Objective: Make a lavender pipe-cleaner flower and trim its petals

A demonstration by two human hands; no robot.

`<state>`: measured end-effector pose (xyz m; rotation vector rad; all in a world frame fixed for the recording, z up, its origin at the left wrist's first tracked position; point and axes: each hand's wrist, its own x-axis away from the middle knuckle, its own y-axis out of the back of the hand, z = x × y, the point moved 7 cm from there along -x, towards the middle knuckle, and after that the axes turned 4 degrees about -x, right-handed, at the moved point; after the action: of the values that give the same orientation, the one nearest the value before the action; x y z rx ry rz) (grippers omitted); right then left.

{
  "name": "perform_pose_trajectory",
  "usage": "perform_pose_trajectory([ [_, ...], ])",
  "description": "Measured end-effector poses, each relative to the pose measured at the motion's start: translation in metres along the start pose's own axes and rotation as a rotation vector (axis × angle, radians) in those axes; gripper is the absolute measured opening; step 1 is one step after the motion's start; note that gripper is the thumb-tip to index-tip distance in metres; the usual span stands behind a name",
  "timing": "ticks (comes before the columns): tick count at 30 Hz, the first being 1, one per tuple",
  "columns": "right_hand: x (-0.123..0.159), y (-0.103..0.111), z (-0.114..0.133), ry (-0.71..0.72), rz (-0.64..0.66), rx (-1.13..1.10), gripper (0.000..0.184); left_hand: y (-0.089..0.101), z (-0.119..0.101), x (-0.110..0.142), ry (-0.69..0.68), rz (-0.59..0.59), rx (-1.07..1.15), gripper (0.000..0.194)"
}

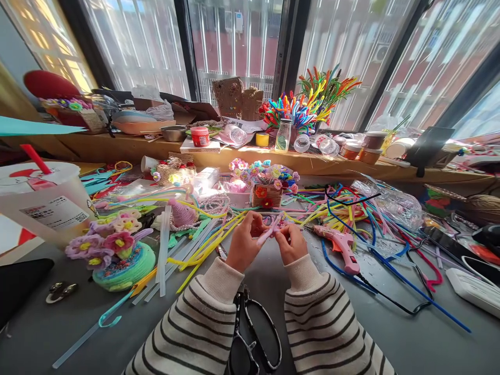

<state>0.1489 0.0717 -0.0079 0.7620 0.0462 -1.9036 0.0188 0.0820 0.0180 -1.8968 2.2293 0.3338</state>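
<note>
Both my hands meet at the middle of the grey table, fingers pinched around a small pink pipe cleaner piece (269,232). My left hand (247,242) grips its left side, with thumb and forefinger closed. On the other side my right hand (291,242) is closed on it as well; its fingertips hide part of the piece. A pink glue gun (339,245) lies just right of my right hand. Yellow pipe cleaners (213,244) and clear glue sticks (163,255) are left of my left hand. Between my forearms rests a pair of dark-framed glasses (269,333).
A flower-topped green piece (127,268) and a drink cup (50,203) stand at left. Loose coloured pipe cleaners (351,205) spread at right, with the glue gun's black cord (386,301). Behind, a flower-filled basket (267,195) sits below a ledge holding jars and a glass bottle (283,136).
</note>
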Motion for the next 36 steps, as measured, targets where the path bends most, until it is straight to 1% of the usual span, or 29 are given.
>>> perform_pose_trajectory([
  [1,-0.001,-0.003,-0.010,-0.095,0.039,-0.056,0.019,-0.001,-0.002,0.001,-0.026,0.003,-0.045,0.021],
  [3,-0.001,-0.010,-0.025,-0.258,0.136,-0.177,0.021,-0.003,-0.003,0.002,-0.036,0.017,-0.083,0.018],
  [5,0.000,-0.013,-0.027,-0.305,0.191,-0.240,0.020,-0.001,0.000,0.000,-0.002,0.006,-0.043,0.021],
  [7,-0.001,-0.010,-0.018,-0.258,0.167,-0.268,0.018,0.002,0.008,-0.002,0.098,-0.008,0.077,0.027],
  [9,-0.002,0.000,0.000,-0.119,0.073,-0.285,0.018,0.004,0.018,-0.002,0.251,-0.007,0.226,0.028],
  [12,-0.001,0.008,0.023,0.058,0.036,-0.213,0.017,0.003,0.026,0.001,0.437,0.012,0.379,0.026],
  [15,0.000,0.010,0.035,0.182,0.049,-0.155,0.017,-0.001,0.028,0.004,0.527,0.056,0.449,0.024],
  [19,0.001,0.008,0.040,0.264,0.085,-0.098,0.015,-0.005,0.031,0.007,0.602,0.102,0.492,0.021],
  [22,0.001,0.008,0.041,0.297,0.097,-0.058,0.013,-0.006,0.033,0.007,0.629,0.117,0.486,0.021],
  [29,0.002,0.007,0.044,0.388,0.094,0.048,0.011,-0.007,0.034,0.007,0.611,0.144,0.455,0.024],
  [33,0.003,0.006,0.042,0.361,0.062,0.071,0.009,-0.004,0.033,0.006,0.561,0.106,0.437,0.028],
  [36,0.003,0.005,0.038,0.271,0.022,0.036,0.008,-0.001,0.030,0.002,0.465,0.044,0.398,0.033],
])
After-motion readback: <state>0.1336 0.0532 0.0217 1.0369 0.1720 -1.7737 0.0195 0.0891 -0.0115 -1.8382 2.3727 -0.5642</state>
